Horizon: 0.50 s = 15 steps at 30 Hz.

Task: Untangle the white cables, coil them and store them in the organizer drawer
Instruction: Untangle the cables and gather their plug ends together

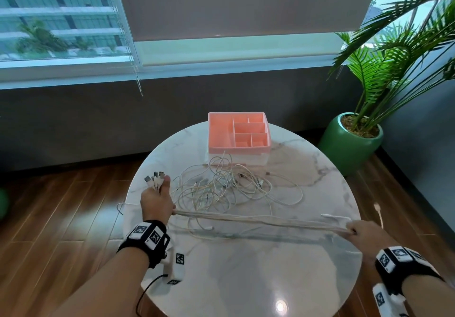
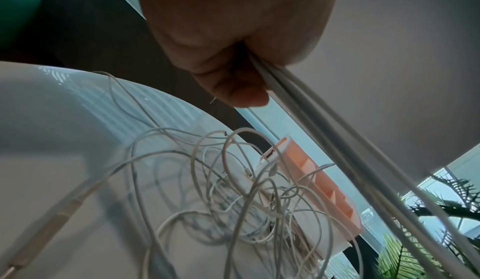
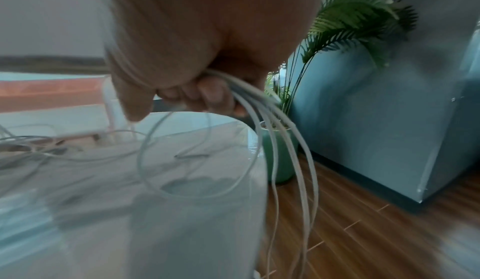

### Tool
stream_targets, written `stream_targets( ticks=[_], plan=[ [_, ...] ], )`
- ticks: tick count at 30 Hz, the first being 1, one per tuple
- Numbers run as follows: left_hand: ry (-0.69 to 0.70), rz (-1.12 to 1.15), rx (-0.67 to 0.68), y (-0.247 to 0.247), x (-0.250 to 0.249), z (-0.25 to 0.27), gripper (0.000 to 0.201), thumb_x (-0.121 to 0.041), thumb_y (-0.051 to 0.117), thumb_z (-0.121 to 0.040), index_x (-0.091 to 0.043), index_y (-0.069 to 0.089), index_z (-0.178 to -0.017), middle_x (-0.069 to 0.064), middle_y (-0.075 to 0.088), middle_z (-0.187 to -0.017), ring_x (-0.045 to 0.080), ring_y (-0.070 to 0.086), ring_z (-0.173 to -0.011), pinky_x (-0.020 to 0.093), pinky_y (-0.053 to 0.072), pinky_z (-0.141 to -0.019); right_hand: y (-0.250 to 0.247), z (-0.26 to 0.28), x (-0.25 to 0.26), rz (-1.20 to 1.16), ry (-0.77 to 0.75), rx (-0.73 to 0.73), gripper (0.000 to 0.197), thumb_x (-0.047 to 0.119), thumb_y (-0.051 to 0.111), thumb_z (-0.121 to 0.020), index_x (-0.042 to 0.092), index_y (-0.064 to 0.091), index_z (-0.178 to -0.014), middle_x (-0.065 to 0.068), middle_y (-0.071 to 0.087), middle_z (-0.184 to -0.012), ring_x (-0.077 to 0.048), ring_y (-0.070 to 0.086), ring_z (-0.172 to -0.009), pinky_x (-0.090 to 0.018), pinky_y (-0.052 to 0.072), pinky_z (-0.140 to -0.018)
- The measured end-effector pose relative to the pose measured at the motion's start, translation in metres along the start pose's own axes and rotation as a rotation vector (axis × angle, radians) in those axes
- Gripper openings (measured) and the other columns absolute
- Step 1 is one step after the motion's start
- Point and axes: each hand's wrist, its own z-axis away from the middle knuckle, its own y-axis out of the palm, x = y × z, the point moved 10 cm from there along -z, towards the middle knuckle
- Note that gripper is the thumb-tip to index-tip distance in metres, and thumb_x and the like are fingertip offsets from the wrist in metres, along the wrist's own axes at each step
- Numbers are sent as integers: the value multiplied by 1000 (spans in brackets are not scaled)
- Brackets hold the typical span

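A tangle of white cables point(image 1: 229, 188) lies on the round marble table point(image 1: 246, 267), in front of the pink organizer point(image 1: 237, 132). My left hand point(image 1: 157, 199) grips a bundle of cables near their plugs point(image 1: 154, 178), which stick up past my thumb. From that fist a taut run of several cables point(image 1: 258, 220) stretches right to my right hand point(image 1: 364, 230), which also grips it. In the right wrist view loose cable ends point(image 3: 285, 150) hang from my right fist over the table's edge. The left wrist view shows my fingers point(image 2: 233, 82) curled round the cables point(image 2: 311, 123).
The organizer's top tray has several open compartments and sits on a white base at the table's far side. A palm in a green pot point(image 1: 349, 144) stands on the wooden floor right of the table. A window and roller blind are behind.
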Motion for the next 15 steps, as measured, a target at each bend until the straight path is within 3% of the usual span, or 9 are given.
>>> stream_targets(
  ticks=[3, 6, 9, 13, 15],
  plan=[
    [42, 9, 18, 7, -11, 6, 44, -40, 58, -101, -4, 58, -76, 12, 56, -63, 28, 63, -49, 21, 44, -32, -55, 11, -11, 104, 65, -240, 35, 40, 56, -97, 22, 54, -67, 6, 58, -59, -12, 57, -56, -24, 36, -50],
    [52, 30, 16, 10, -20, 7, 45, -41, 57, -101, -1, 60, -81, 12, 57, -65, 29, 64, -53, 19, 43, -33, -105, 23, -23, 60, 169, -469, 51, 52, 46, -96, 16, 52, -59, 1, 53, -49, -18, 49, -47, -31, 40, -59],
    [62, 59, 3, 8, -26, 3, 41, -41, 57, -101, -2, 62, -88, 11, 58, -67, 28, 64, -55, 18, 44, -34, -97, 19, -39, 134, 294, -342, 54, 56, 38, -98, 18, 58, -65, 1, 59, -57, -17, 53, -52, -29, 42, -61],
    [72, 104, -19, 4, -30, 1, 37, -42, 58, -100, -6, 63, -98, 10, 61, -75, 29, 64, -59, 17, 46, -36, -27, 10, -60, 205, 370, -88, 30, 36, 51, -96, 22, 62, -73, 6, 65, -68, -11, 64, -60, -28, 53, -61],
    [85, 116, -35, 0, -33, 0, 32, -42, 58, -101, -10, 63, -100, 12, 62, -76, 28, 63, -56, 16, 45, -36, 8, 11, -70, 193, 384, 0, 29, 40, 52, -94, 23, 63, -74, 6, 66, -72, -13, 65, -67, -31, 54, -69]
  ],
)
